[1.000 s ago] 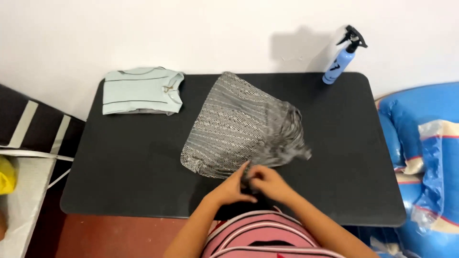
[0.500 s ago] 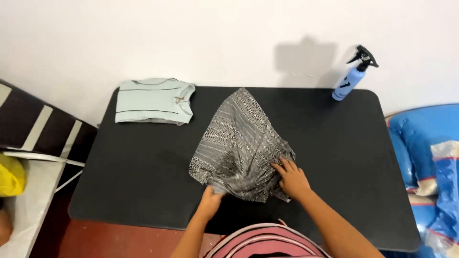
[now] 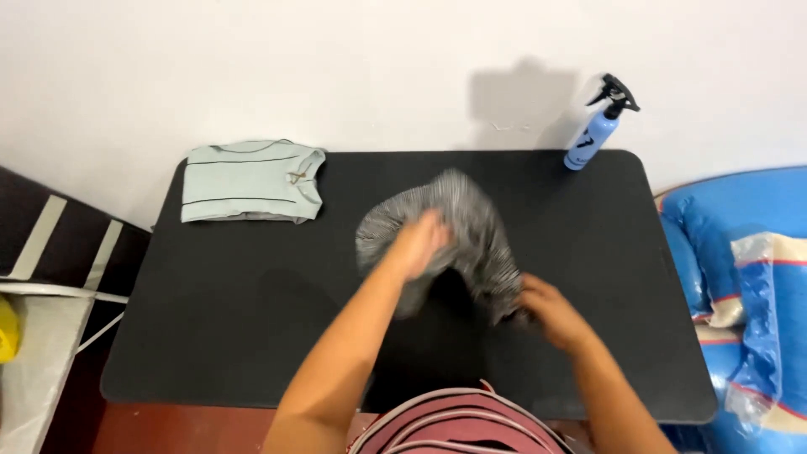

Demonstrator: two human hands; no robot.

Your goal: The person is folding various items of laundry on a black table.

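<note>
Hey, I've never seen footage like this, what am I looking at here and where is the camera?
The camera sits on a person's head and looks straight down, so the two bare arms belong to the wearer. Below is a black table against a white wall. The left hand and the right hand both grip a grey patterned garment, lifted and blurred. At the far left corner lies a folded pale green shirt; at the far right stands a blue spray bottle.

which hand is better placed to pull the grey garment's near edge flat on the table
Right, probably. The right hand already sits at the low near corner of the grey garment by the table surface, while the left hand is raised mid-cloth, bunching it.
</note>
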